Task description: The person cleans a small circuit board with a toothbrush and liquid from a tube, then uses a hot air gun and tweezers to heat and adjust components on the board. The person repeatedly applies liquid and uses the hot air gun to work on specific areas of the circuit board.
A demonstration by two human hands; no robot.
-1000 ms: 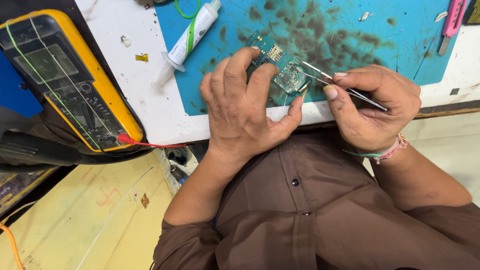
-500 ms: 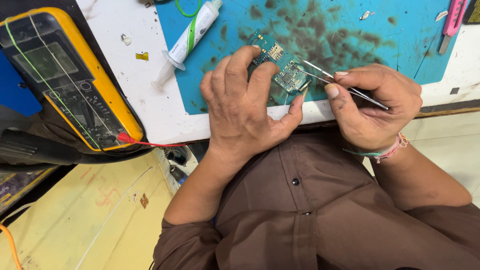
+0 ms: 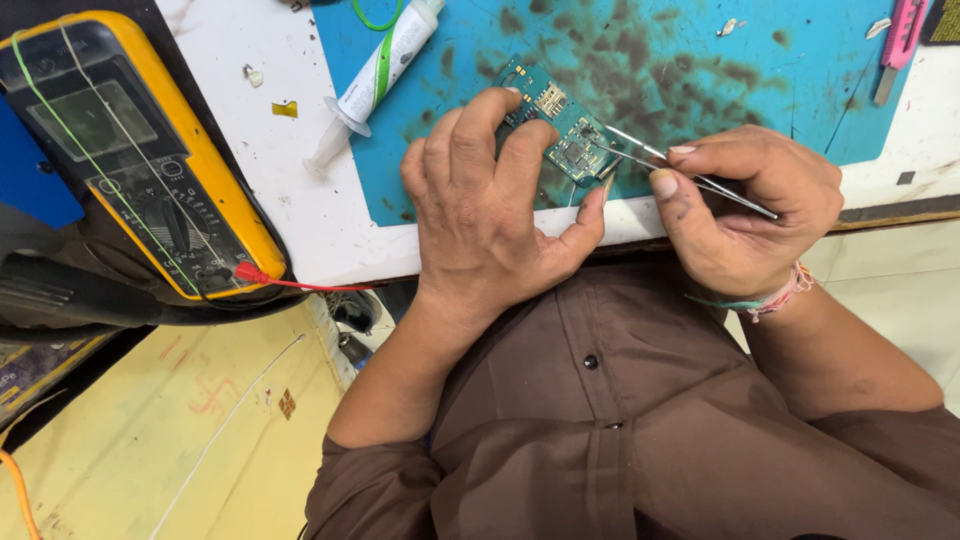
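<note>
Pinning the thin, stiff circuit board (image 3: 560,130) (fragile, best held by its edges) with closed left hand (image 3: 490,200), the right hand (image 3: 745,215) pinched tweezers (image 3: 690,170) shut

This is an electronics repair workbench: a stained blue work mat (image 3: 780,90), a yellow multimeter (image 3: 130,150), a paste syringe (image 3: 375,80) and a bare circuit board (image 3: 560,135).
</note>
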